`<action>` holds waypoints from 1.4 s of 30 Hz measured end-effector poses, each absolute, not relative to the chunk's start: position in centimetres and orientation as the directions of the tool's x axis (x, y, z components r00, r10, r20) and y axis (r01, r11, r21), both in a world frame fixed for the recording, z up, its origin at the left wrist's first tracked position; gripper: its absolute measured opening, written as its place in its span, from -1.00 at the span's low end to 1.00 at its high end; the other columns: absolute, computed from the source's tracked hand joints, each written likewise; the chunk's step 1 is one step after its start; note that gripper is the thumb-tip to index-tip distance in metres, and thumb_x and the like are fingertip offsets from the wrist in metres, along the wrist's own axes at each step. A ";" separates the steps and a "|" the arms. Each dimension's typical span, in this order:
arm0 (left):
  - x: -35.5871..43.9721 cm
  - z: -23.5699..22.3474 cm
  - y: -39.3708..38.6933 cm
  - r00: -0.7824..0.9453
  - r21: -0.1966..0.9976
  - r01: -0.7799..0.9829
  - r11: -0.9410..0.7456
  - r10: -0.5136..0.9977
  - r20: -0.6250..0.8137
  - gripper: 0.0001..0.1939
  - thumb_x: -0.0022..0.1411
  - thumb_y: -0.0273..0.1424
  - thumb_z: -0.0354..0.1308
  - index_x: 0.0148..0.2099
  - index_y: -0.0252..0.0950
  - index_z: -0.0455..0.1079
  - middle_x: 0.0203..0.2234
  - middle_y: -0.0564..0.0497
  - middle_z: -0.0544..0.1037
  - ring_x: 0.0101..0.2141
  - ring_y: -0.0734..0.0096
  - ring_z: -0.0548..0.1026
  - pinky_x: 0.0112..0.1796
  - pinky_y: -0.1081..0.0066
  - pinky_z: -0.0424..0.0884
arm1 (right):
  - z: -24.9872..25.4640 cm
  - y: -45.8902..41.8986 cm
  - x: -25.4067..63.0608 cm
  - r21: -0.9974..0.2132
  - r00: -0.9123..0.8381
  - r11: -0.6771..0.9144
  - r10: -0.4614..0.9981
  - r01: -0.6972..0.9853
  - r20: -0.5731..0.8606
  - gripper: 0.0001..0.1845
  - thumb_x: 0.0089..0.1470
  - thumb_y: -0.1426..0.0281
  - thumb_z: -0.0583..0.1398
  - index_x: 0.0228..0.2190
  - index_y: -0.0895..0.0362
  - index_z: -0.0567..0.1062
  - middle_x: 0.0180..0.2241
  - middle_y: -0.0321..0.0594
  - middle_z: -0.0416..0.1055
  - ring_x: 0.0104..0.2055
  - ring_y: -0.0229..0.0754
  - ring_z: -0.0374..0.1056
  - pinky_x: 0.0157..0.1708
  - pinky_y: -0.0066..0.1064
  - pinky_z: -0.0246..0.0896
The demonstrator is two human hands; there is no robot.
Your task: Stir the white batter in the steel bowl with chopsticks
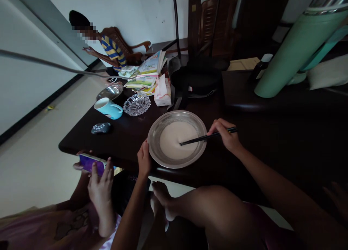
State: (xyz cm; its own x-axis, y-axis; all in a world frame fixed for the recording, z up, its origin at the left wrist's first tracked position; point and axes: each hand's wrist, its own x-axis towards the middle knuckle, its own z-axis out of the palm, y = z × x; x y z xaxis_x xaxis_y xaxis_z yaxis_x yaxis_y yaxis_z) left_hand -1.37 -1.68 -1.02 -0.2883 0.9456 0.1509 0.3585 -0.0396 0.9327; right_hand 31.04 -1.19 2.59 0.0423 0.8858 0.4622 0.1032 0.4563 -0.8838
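A round metal bowl (157, 128) of pale batter sits near the front edge of the dark table (258, 141). My left hand (144, 158) grips the bowl's left rim, fingers closed on it. My right hand (226, 134) pinches a pair of black chopsticks (202, 138) at the bowl's right side. The chopstick tips dip into the batter near its middle.
Another person's hands (99, 179) hold a phone (92, 163) at the lower left. A blue mug (108, 108), glass dish (136, 104), metal plate (110, 92), books (146, 70), black bag (197, 78) and green flask (295, 49) stand farther back. A seated person (108, 47) is by the wall.
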 end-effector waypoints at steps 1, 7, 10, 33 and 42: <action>-1.3 -1.0 -1.7 -0.296 0.932 0.361 -0.036 0.943 0.151 -0.31 0.25 0.14 -0.02 0.03 -0.36 0.51 -0.06 -0.15 0.61 0.02 0.12 0.49 0.05 0.26 0.35 | 2.6 -1.2 31.0 -0.873 -0.037 0.469 0.883 0.133 0.469 -0.59 0.29 0.15 0.11 -0.48 0.04 0.59 -0.49 -0.26 0.53 -0.40 -0.20 0.41 -0.34 -0.31 0.29; -1.2 -0.8 -1.8 -0.287 0.926 0.375 -0.047 0.944 0.164 -0.33 0.28 0.11 -0.03 0.04 -0.35 0.51 -0.06 -0.14 0.61 0.00 0.14 0.50 0.03 0.28 0.37 | 2.7 -1.2 31.0 -0.882 0.133 0.456 0.873 0.119 0.469 -0.58 0.29 0.14 0.11 -0.51 0.04 0.55 -0.56 -0.31 0.49 -0.46 -0.21 0.41 -0.37 -0.33 0.28; -1.3 -0.9 -1.7 -0.286 0.924 0.379 -0.049 0.944 0.168 -0.32 0.28 0.12 -0.03 0.05 -0.36 0.51 -0.07 -0.14 0.61 0.00 0.14 0.50 0.03 0.28 0.37 | 2.7 -1.2 30.9 -0.883 0.026 0.456 0.887 0.107 0.461 -0.59 0.29 0.15 0.12 -0.49 0.04 0.57 -0.54 -0.29 0.52 -0.44 -0.21 0.42 -0.37 -0.33 0.28; -1.3 -1.0 -1.7 -0.310 0.936 0.351 -0.035 0.939 0.151 -0.32 0.25 0.14 -0.01 0.03 -0.35 0.51 -0.06 -0.15 0.61 0.01 0.12 0.49 0.05 0.26 0.35 | 2.6 -1.1 31.1 -0.860 -0.030 0.459 0.885 0.225 0.464 -0.59 0.24 0.08 0.14 -0.47 0.03 0.61 -0.45 -0.24 0.54 -0.34 -0.15 0.43 -0.26 -0.26 0.32; -1.2 -0.9 -1.8 -0.311 0.933 0.358 -0.028 0.939 0.147 -0.32 0.27 0.12 -0.01 0.04 -0.35 0.51 -0.06 -0.14 0.61 0.02 0.13 0.49 0.06 0.26 0.35 | 2.9 -1.1 31.1 -0.857 -0.098 0.465 0.885 0.220 0.455 -0.56 0.24 0.05 0.13 -0.48 0.04 0.61 -0.45 -0.23 0.56 -0.35 -0.16 0.44 -0.28 -0.28 0.32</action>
